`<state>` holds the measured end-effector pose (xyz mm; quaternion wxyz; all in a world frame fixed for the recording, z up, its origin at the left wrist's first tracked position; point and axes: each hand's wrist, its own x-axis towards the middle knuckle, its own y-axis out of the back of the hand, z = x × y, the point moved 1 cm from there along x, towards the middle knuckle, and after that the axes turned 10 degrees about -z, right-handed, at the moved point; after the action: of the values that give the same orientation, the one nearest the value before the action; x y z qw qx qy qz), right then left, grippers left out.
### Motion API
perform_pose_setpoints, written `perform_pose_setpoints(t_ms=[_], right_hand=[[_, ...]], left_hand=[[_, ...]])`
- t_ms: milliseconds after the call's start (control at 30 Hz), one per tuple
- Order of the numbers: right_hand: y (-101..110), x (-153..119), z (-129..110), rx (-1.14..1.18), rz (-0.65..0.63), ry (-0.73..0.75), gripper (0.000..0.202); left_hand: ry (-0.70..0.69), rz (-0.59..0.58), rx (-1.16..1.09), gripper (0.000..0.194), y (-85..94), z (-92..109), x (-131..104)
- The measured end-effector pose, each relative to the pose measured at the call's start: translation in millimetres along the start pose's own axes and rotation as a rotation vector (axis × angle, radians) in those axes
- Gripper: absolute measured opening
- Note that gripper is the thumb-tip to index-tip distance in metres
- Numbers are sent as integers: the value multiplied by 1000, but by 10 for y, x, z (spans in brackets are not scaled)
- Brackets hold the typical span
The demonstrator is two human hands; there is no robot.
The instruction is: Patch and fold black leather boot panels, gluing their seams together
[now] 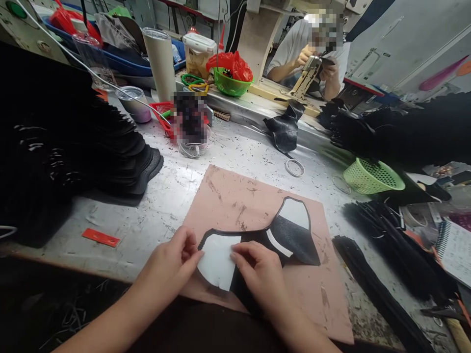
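Observation:
A black cut piece [294,240] with white patches lies on a pinkish-brown board [235,196]. One white patch [217,260] covers its left end, another [295,212] its upper right end, and a narrow white strip [278,243] crosses between them. My left hand [171,260] is at the left edge of the left patch, thumb and fingers pinched together at its border. Near that patch's right edge is my right hand [259,267], its thumb and index finger closed on the white surface. What lies between the fingertips of either hand is too small to make out.
Tall stacks of black pieces stand at the left [73,142] and upper right [401,127]. A red strip [100,237], a green basket [371,177], a white tape ring [295,167] and black bundles [401,250] surround the board. Beyond the bench, a person [287,56] works at a machine.

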<state>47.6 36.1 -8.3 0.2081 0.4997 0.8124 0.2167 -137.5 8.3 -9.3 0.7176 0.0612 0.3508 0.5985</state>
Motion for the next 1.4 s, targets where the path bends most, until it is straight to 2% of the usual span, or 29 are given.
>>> perform_pose_setpoints(t_ms=[167, 433, 733, 1033, 1133, 1200, 1300, 1333, 1400], right_hand=[[-18, 4, 50, -139, 59, 108, 13], [-60, 3, 90, -231, 77, 209, 15], [-47, 26, 84, -240, 72, 191, 17], [-70, 44, 95, -306, 67, 148, 15], [-86, 45, 90, -441, 116, 164, 14], [-109, 37, 80, -534, 129, 246, 19], [-148, 13, 60, -644, 71, 330, 18], [-156, 4, 54, -672, 50, 330, 15], [-160, -16, 49, -705, 24, 323, 22]], left_hand=[[-4, -10, 253, 11, 31, 84, 103], [25, -109, 362, 11, 54, 81, 130], [44, -127, 378, 14, 58, 98, 175], [-22, -107, 507, 13, 26, 120, 186], [-141, -66, 657, 12, 8, 112, 182], [-336, -3, 729, 18, 5, 79, 182], [-636, 35, 789, 28, 7, 4, 155], [-688, 33, 813, 29, 6, -22, 132], [-720, 40, 870, 29, -1, -74, 59]])
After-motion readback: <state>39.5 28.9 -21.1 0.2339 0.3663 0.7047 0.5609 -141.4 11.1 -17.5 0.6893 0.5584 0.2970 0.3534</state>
